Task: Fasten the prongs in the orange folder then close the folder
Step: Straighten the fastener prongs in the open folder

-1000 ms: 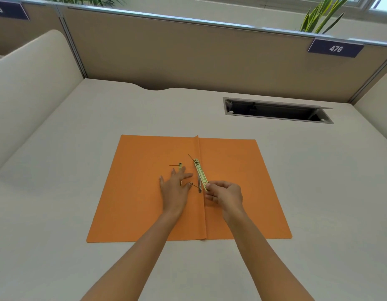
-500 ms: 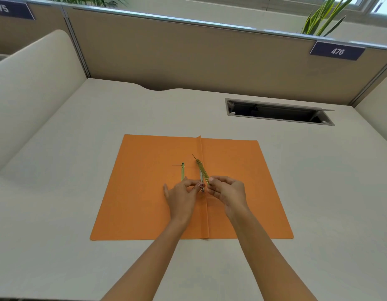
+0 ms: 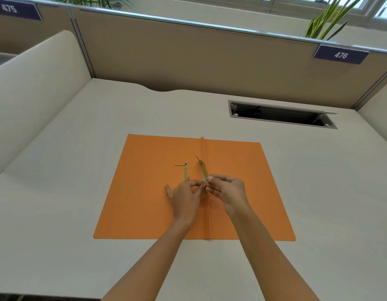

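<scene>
An orange folder [image 3: 144, 203] lies open and flat on the desk, its spine fold running down the middle. A yellow-green fastener bar [image 3: 203, 170] stands tilted up beside the spine, with a thin prong sticking out at its far end. My right hand [image 3: 228, 191] pinches the bar's near end. My left hand [image 3: 185, 197] meets it there, fingertips pinched at the same end; what they grip is hidden. A second yellow-green strip [image 3: 185, 171] lies flat on the left flap, a thin prong pointing left from its top.
The folder sits mid-desk on a pale desktop [image 3: 58, 192]. An open cable slot [image 3: 281, 115] is cut into the desk at the back right. Partition walls [image 3: 188, 57] close off the back and both sides.
My left hand has lifted off the left flap and moved right, its fingers now pinched at the bar's near end. The strip it covered now lies exposed.
</scene>
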`<state>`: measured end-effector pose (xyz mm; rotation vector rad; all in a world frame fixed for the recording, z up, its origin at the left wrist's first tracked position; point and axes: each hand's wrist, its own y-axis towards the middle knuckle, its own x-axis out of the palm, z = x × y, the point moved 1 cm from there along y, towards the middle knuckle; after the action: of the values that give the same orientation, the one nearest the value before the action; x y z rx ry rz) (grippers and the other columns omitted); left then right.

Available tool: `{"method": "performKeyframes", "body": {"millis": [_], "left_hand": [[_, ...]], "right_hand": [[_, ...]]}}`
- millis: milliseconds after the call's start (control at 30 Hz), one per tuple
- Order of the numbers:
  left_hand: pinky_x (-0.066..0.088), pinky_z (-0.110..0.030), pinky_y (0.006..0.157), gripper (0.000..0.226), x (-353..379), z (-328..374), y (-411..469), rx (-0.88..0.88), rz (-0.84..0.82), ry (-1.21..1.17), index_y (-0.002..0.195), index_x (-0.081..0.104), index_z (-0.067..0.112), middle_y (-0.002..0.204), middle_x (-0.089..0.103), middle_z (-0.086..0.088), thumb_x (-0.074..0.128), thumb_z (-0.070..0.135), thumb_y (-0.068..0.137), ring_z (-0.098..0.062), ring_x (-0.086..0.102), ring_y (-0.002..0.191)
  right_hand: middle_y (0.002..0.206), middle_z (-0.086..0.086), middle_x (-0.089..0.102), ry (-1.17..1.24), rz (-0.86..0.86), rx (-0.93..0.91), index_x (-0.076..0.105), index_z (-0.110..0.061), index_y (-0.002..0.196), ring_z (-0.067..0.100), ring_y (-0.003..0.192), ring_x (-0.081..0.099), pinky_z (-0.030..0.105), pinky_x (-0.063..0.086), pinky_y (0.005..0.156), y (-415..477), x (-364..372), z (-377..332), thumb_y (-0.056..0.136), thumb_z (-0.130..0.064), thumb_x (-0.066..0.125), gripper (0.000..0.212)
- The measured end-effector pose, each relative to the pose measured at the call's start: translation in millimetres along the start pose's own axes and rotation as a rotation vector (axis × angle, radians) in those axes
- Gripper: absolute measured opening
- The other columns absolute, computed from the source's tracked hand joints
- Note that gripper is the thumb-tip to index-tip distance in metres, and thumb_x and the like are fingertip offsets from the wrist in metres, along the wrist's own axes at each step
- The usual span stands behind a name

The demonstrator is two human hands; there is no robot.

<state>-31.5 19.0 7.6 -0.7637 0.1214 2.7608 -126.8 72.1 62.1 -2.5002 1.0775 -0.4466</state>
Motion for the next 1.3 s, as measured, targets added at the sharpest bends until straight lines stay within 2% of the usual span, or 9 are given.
{"method": "performKeyframes", "body": {"millis": [133, 233, 533, 767, 1000, 1167, 1233, 1300], "left_hand": [[-0.005, -0.048, 0.116, 0.021, -2, -1, 2, -0.003, 0.011, -0.017, 0.084, 0.073, 0.029, 0.089, 0.074, 0.013, 0.057, 0.042, 0.089, -0.007, 0.057, 0.116], [-0.007, -0.047, 0.117, 0.024, -2, -2, 2, -0.005, 0.009, -0.016, 0.085, 0.074, 0.028, 0.089, 0.074, 0.013, 0.056, 0.043, 0.089, -0.005, 0.057, 0.114], [-0.004, -0.05, 0.117, 0.023, -3, 2, 5, -0.019, 0.006, 0.008, 0.085, 0.073, 0.031, 0.086, 0.074, 0.012, 0.055, 0.045, 0.089, -0.008, 0.063, 0.1], [-0.008, -0.049, 0.116, 0.024, -3, 4, 3, -0.002, 0.005, 0.014, 0.087, 0.073, 0.03, 0.089, 0.073, 0.013, 0.054, 0.044, 0.09, -0.006, 0.063, 0.098], [-0.013, -0.048, 0.116, 0.022, -1, 2, 2, 0.004, 0.023, -0.035, 0.088, 0.072, 0.028, 0.09, 0.073, 0.014, 0.054, 0.039, 0.092, -0.007, 0.061, 0.109], [-0.016, -0.047, 0.115, 0.018, 1, -1, 2, 0.02, 0.029, -0.024, 0.091, 0.072, 0.028, 0.095, 0.073, 0.012, 0.054, 0.031, 0.093, -0.004, 0.051, 0.123], [-0.015, -0.047, 0.115, 0.018, 2, -2, 2, 0.023, 0.034, -0.026, 0.093, 0.072, 0.026, 0.096, 0.073, 0.01, 0.054, 0.026, 0.093, -0.006, 0.052, 0.123], [-0.012, -0.046, 0.117, 0.017, 1, -3, 3, 0.025, 0.046, -0.042, 0.093, 0.071, 0.025, 0.095, 0.074, 0.008, 0.054, 0.021, 0.093, -0.008, 0.06, 0.113]], "right_hand": [[0.096, 0.03, 0.064, -0.009, 0.009, 0.003, 0.064, 0.009, 0.09, 0.035, 0.082, 0.065, 0.034, 0.057, 0.076, -1, -1, 1, 0.084, 0.005, 0.067, 0.008], [0.096, 0.031, 0.064, -0.015, 0.011, 0.006, 0.065, 0.006, 0.087, 0.035, 0.083, 0.065, 0.035, 0.057, 0.077, -3, -2, 1, 0.084, 0.005, 0.066, 0.003], [0.102, 0.035, 0.064, -0.047, 0.029, -0.014, 0.064, 0.014, 0.098, 0.035, 0.083, 0.065, 0.039, 0.057, 0.08, -1, 1, 0, 0.084, 0.005, 0.067, 0.017], [0.105, 0.036, 0.065, -0.058, 0.017, -0.019, 0.066, 0.014, 0.099, 0.036, 0.083, 0.066, 0.039, 0.056, 0.083, 1, 1, 0, 0.082, 0.004, 0.069, 0.019], [0.102, 0.034, 0.067, -0.069, 0.022, -0.002, 0.066, 0.015, 0.099, 0.04, 0.092, 0.068, 0.04, 0.056, 0.084, 3, 0, 6, 0.081, 0.005, 0.07, 0.021], [0.098, 0.031, 0.069, -0.087, 0.018, -0.003, 0.067, 0.012, 0.097, 0.033, 0.081, 0.068, 0.034, 0.057, 0.074, 2, 0, 11, 0.081, 0.004, 0.071, 0.019], [0.093, 0.027, 0.07, -0.117, 0.033, -0.022, 0.069, 0.008, 0.094, 0.03, 0.076, 0.069, 0.032, 0.058, 0.072, 2, 0, 13, 0.08, 0.004, 0.072, 0.015], [0.087, 0.02, 0.071, -0.178, 0.066, -0.052, 0.071, 0.005, 0.092, 0.025, 0.07, 0.069, 0.033, 0.06, 0.071, 3, 1, 15, 0.08, 0.002, 0.072, 0.013]]}}
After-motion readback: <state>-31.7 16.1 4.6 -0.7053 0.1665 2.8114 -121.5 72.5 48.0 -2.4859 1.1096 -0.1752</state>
